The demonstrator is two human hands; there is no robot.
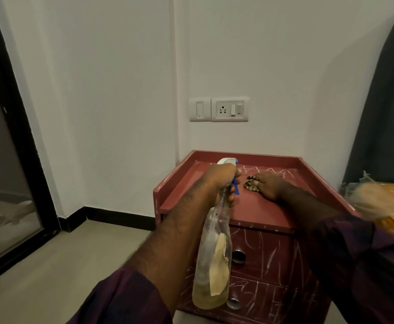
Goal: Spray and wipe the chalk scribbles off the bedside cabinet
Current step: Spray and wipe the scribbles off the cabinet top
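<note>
We see the L hand (217, 183) wrapped tight round the neck of the spray bottle (212, 265), a finger on the blue trigger (236, 188), nozzle end up over the cabinet top, bottle body hanging down in front of the drawers. Bottle is clear w/ yellowish liquid in the btm and a peeling label.

R hand (269, 187) lies palm down on the cabinet (249, 213) top, fingers fairly straight, pressing a striped cloth (250, 183) flat. The cloth pokes out past the fingertips. Hands are close but apart.

Chalk scribbles (263, 170) run along the back of the red top, just beyond the cloth. More cover the drawer fronts (273, 251), around 2 round metal knobs (238, 257).

Cabinet stands vs. the white wall, under a socket plate (229, 109). Orange bedding (392, 206) is just beside it, R edge, blurred.
</note>
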